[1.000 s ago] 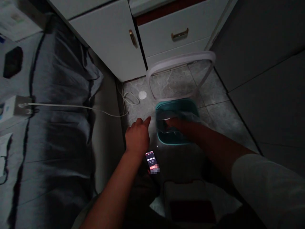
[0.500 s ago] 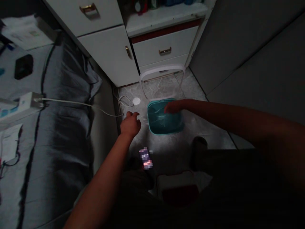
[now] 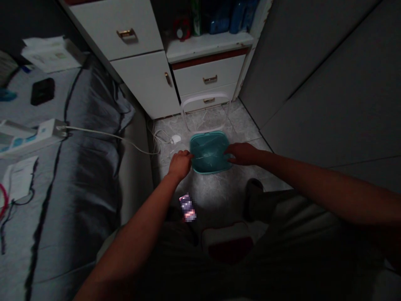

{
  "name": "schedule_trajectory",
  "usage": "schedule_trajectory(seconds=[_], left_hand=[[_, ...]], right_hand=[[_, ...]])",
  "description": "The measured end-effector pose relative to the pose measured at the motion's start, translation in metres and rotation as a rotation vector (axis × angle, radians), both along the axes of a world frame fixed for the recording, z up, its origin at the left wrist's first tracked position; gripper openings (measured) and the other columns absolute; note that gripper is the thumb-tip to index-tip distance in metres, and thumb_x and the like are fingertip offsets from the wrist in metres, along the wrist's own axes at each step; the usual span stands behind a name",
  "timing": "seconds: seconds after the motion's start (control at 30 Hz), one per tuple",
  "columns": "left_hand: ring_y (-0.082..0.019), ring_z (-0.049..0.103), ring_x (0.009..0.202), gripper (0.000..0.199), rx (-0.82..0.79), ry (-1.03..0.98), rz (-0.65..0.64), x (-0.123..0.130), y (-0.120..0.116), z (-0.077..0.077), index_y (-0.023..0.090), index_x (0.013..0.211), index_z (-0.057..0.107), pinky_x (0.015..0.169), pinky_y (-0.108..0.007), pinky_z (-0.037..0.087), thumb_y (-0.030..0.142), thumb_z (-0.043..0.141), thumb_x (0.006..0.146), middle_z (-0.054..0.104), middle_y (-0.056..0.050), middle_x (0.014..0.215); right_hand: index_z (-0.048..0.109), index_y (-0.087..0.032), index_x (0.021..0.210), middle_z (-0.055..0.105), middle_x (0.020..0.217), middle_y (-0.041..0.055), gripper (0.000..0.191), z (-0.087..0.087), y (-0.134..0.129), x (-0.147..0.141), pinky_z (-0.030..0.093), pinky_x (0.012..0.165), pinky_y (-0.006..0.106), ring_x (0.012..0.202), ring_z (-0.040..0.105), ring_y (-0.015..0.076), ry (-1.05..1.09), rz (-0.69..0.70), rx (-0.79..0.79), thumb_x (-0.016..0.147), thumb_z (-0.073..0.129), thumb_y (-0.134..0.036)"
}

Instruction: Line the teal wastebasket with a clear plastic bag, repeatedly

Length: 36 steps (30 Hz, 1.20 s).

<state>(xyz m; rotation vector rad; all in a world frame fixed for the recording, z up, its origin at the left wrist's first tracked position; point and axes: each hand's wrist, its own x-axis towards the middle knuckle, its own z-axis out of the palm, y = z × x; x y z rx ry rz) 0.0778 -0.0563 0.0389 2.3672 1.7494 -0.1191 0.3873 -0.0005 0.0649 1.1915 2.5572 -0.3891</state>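
A teal plastic bucket (image 3: 210,170) with rounded corners stands on the floor in front of me, its pale handle (image 3: 205,95) swung up at the far side. Shiny streaks show inside it; whether they are water or clear film I cannot tell. At the near left rim is my left hand (image 3: 181,165), fingers curled and fingertips on the edge. My right hand (image 3: 243,154) is curled over the right rim, thumb and fingers on the edge. The undersides of both grips are hidden.
White cabinets (image 3: 140,81) stand at the back, grey panels (image 3: 313,83) on the right. A bed (image 3: 90,167) on the left holds a power strip (image 3: 34,136); its white cable (image 3: 109,134) drops to the floor. A lit phone (image 3: 187,207) and a low stool (image 3: 227,236) are near my legs.
My right hand has moved from inside the bucket to its right rim. My left hand, apart from the bucket before, has come to its left rim. The view has shifted slightly.
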Motion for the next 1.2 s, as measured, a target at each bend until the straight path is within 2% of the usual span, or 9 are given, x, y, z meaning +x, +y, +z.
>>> schedule_trajectory(seconds=[0.13,0.23,0.33,0.57,0.7,0.8,1.0,1.2], left_hand=[[-0.034,0.062,0.122,0.040,-0.088,0.052,0.030,-0.003,0.003,-0.018,0.023,0.134,0.074,0.100,-0.045,0.050,0.019,0.056,0.099,0.073,-0.014,0.133],[-0.035,0.064,0.121,0.041,-0.113,0.069,0.063,-0.004,0.005,-0.022,0.022,0.136,0.074,0.100,-0.046,0.051,0.020,0.056,0.100,0.075,-0.015,0.129],[-0.035,0.066,0.120,0.041,-0.119,0.074,0.086,-0.002,0.008,-0.021,0.023,0.135,0.075,0.100,-0.046,0.051,0.022,0.054,0.100,0.077,-0.015,0.125],[-0.031,0.071,0.115,0.037,-0.143,0.072,0.097,-0.001,0.013,-0.012,0.024,0.123,0.080,0.101,-0.042,0.050,0.021,0.055,0.096,0.080,-0.013,0.118],[-0.028,0.073,0.106,0.030,-0.142,0.022,0.056,-0.008,0.011,-0.011,0.023,0.110,0.082,0.096,-0.039,0.051,0.019,0.059,0.090,0.081,-0.009,0.113],[-0.026,0.074,0.101,0.026,-0.200,-0.049,-0.013,-0.014,0.006,-0.014,0.023,0.102,0.081,0.090,-0.034,0.051,0.018,0.062,0.086,0.081,-0.008,0.108],[-0.026,0.074,0.092,0.029,-0.273,-0.125,-0.034,-0.019,-0.002,-0.025,0.025,0.101,0.080,0.083,-0.032,0.051,0.015,0.066,0.079,0.081,-0.005,0.099],[-0.024,0.073,0.092,0.023,-0.368,-0.134,-0.095,-0.022,-0.004,-0.032,0.028,0.088,0.081,0.084,-0.030,0.050,0.014,0.070,0.074,0.081,-0.003,0.098]], right_hand=[[0.070,-0.025,0.141,0.073,0.135,0.0109,0.050,-0.011,-0.007,-0.008,0.052,0.090,0.034,0.120,0.070,0.0307,-0.072,0.046,-0.079,0.094,0.073,-0.044],[0.074,-0.025,0.134,0.076,0.129,0.0111,0.047,-0.017,-0.006,-0.007,0.050,0.084,0.033,0.113,0.072,0.0302,-0.095,0.064,-0.115,0.094,0.074,-0.050],[0.077,-0.026,0.126,0.077,0.126,0.0095,0.042,-0.019,-0.005,-0.003,0.048,0.079,0.030,0.111,0.072,0.0288,-0.106,0.075,-0.155,0.092,0.076,-0.050],[0.079,-0.025,0.114,0.078,0.118,0.0081,0.027,-0.023,-0.004,0.008,0.043,0.074,0.028,0.103,0.072,0.0253,-0.119,0.123,-0.184,0.090,0.072,-0.034],[0.080,-0.022,0.101,0.079,0.108,0.0095,0.020,-0.026,-0.006,0.015,0.044,0.073,0.029,0.096,0.072,0.0255,-0.114,0.103,-0.146,0.092,0.062,-0.025],[0.080,-0.022,0.096,0.079,0.105,0.0105,0.019,-0.029,-0.010,0.022,0.046,0.078,0.031,0.096,0.072,0.0265,-0.108,0.059,-0.146,0.090,0.063,-0.023],[0.081,-0.021,0.096,0.079,0.106,0.0109,0.018,-0.038,-0.020,0.030,0.047,0.082,0.032,0.100,0.072,0.0272,-0.125,0.051,-0.187,0.089,0.065,-0.023],[0.081,-0.021,0.100,0.079,0.109,0.0110,0.019,-0.047,-0.021,0.030,0.049,0.080,0.031,0.100,0.073,0.0269,-0.161,0.081,-0.184,0.091,0.065,-0.025]])
